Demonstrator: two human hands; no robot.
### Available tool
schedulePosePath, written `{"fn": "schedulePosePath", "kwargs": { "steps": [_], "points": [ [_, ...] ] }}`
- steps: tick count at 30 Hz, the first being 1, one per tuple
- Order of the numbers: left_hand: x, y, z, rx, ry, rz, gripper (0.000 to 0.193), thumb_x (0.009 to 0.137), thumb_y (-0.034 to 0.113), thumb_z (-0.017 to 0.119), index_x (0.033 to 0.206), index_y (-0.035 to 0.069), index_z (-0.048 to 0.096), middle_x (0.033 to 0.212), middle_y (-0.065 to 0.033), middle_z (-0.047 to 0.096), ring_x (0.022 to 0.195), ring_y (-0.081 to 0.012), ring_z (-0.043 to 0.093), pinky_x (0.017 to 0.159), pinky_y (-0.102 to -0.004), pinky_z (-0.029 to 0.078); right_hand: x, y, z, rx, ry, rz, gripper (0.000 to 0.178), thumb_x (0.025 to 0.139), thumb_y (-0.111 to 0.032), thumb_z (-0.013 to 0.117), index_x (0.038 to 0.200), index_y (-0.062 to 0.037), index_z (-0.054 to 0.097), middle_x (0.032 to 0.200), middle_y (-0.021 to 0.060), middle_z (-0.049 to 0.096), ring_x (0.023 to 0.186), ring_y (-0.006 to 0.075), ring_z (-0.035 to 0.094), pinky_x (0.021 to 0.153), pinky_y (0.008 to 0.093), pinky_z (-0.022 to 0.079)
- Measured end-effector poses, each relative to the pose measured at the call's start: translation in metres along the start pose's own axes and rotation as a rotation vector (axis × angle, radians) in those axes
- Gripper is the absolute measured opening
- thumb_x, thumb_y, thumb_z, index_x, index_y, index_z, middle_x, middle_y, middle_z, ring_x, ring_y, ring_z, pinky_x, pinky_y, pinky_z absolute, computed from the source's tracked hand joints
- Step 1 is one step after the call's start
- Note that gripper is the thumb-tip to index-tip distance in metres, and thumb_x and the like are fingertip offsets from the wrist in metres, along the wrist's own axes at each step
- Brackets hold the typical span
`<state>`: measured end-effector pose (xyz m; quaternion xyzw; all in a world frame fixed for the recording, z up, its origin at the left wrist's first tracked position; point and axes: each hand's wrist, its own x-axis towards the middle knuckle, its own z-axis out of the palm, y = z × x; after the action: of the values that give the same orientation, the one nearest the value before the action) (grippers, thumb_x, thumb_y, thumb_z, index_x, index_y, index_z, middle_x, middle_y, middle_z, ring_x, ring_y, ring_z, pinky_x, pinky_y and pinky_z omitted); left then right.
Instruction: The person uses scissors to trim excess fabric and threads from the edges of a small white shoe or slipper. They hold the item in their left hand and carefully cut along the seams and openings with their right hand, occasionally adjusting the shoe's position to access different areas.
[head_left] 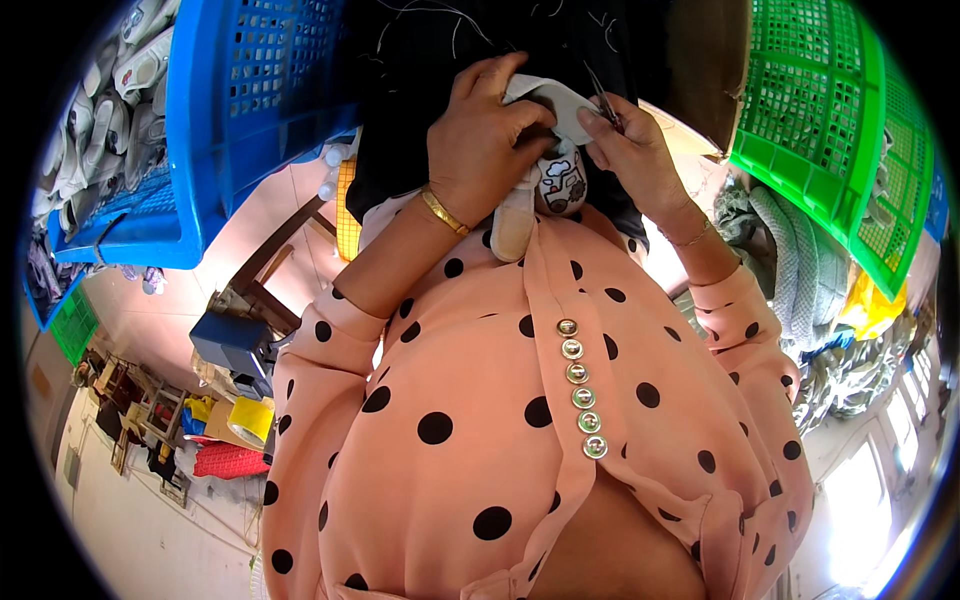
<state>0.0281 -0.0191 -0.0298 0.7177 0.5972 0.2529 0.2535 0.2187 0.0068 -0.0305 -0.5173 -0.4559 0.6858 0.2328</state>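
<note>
A pale grey-white fabric shoe upper [553, 92] with a printed cartoon vehicle [562, 185] is held up in front of my body. My left hand [477, 140], with a gold bracelet at its wrist, pinches the piece by its left side, fingers bent round it. On the other side, my right hand [635, 155] is closed round a pair of small metal snips [606, 103], whose thin blades point up past the fabric edge. The right thumb lies close against the upper. A pale strap-like part [513, 225] hangs below the left fingers.
At the left stands a blue plastic basket [190, 130], beside a heap of similar grey-white pieces [110, 120]. A green plastic crate [800, 120] is at the right, above bundled grey fabric [790, 260]. Loose white threads [440, 15] lie on the dark cloth ahead.
</note>
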Motion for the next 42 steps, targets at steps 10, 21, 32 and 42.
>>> {"fn": "schedulePosePath", "kwargs": {
  "steps": [10, 21, 32, 42],
  "points": [
    [0.004, 0.001, 0.013, -0.036, 0.019, -0.003, 0.018, 0.063, 0.011, 0.080, 0.078, 0.018, 0.074, 0.127, -0.0040, 0.057, 0.119, -0.0292, 0.051, 0.090, -0.0346, 0.049, -0.001, 0.006, 0.004, -0.028, 0.023, -0.056, 0.015, 0.099, -0.018, 0.055, 0.093, -0.0044, 0.056, 0.062, -0.0062, 0.039, 0.055, 0.0035, 0.034, 0.051, 0.0201, 0.030],
    [0.008, -0.011, -0.073, -0.919, 0.273, -0.196, 0.008, 0.083, 0.000, 0.068, 0.089, 0.003, 0.071, 0.125, -0.0134, 0.061, 0.097, -0.0178, 0.063, 0.089, -0.0295, 0.050, -0.018, -0.019, 0.000, -0.117, 0.069, -0.100, 0.019, 0.098, -0.019, 0.055, 0.094, -0.0007, 0.055, 0.059, -0.0022, 0.047, 0.056, 0.0031, 0.042, 0.052, 0.0206, 0.038],
    [-0.004, 0.026, -0.090, 0.017, -0.136, -0.254, 0.070, 0.078, 0.037, 0.072, 0.129, -0.005, 0.049, 0.108, -0.0231, 0.065, 0.093, -0.0384, 0.065, 0.076, -0.0394, 0.053, -0.029, -0.051, 0.012, -0.432, 0.230, -0.318, 0.015, 0.093, -0.012, 0.059, 0.088, -0.0008, 0.050, 0.059, 0.0062, 0.047, 0.052, 0.0097, 0.044, 0.050, 0.0238, 0.037],
    [0.014, 0.000, -0.064, -0.740, -0.258, -0.239, 0.030, 0.088, 0.015, 0.065, 0.112, -0.003, 0.059, 0.085, -0.0089, 0.068, 0.074, -0.0098, 0.066, 0.066, -0.0241, 0.051, -0.048, -0.067, 0.004, -0.191, 0.166, -0.266, 0.015, 0.099, -0.016, 0.053, 0.092, -0.0034, 0.050, 0.060, -0.0010, 0.049, 0.052, 0.0032, 0.046, 0.050, 0.0197, 0.038]
  ]
}}
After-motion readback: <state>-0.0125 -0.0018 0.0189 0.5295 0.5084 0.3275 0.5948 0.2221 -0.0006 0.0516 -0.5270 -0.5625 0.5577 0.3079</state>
